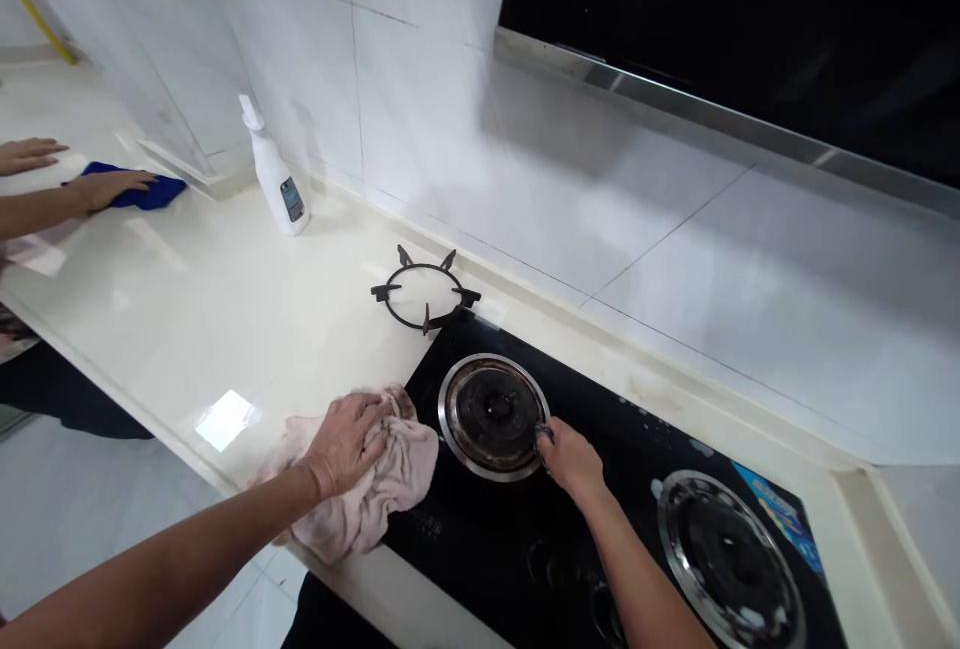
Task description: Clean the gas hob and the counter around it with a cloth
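Note:
A crumpled pale pink cloth [401,469] lies across the counter and the left edge of the black gas stove [480,549]. My left hand [349,444] presses down on it with bent fingers gripping its folds. At the right rim of the left burner [495,414], my right hand [570,459] is closed around a small dark scrubber [545,432], mostly hidden by the fingers. The burner's centre looks brown and stained inside its silver ring. Off the stove's back left corner sits a black pan support [386,304].
A white spray bottle [277,174] stands against the tiled wall. At far left, another person's hand [112,189] rests on a blue cloth [161,191] on the counter [225,319]. The right burner [731,559] has whitish patches. A black range hood [735,39] overhangs the back.

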Available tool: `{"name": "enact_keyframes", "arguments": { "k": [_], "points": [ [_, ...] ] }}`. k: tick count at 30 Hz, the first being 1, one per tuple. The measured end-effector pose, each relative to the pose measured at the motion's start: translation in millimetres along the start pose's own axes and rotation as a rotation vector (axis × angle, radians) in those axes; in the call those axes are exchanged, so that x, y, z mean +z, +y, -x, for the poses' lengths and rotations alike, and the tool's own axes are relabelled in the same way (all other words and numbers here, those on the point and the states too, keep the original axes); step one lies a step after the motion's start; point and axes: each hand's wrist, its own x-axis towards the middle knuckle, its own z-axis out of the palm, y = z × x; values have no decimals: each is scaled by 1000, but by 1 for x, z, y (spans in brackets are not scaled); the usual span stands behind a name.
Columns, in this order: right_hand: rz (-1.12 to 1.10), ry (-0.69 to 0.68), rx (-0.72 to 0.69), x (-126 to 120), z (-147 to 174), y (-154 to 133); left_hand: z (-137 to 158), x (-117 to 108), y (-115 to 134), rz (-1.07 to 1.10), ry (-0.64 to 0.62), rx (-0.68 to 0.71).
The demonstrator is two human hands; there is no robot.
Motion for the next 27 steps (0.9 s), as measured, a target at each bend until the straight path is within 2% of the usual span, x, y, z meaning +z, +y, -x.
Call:
{"name": "enact_keyframes", "arguments": {
  "k": [2,5,10,13,16,20,24,27],
  "points": [
    [31,58,-15,-3,-13,-1,0,0,0,-2,-4,-4],
    [70,97,-98,-19,-49,-10,0,1,0,-3,-8,-12],
    [76,56,-324,-44,-103,-43,0,1,2,15,-15,-24],
    [74,37,-339,-48,-112,-55,0,0,4,24,-5,-20],
    [72,18,-220,-44,-101,-43,0,-1,4,26,11,-16],
    [80,-41,-17,-31,-55,-14,1,1,2,24,16,-18],
    [75,-99,39,-7,-2,-4,2,1,1,38,21,-18],
    [58,-80,63,4,13,-3,1,1,2,47,28,-19]
  ]
}}
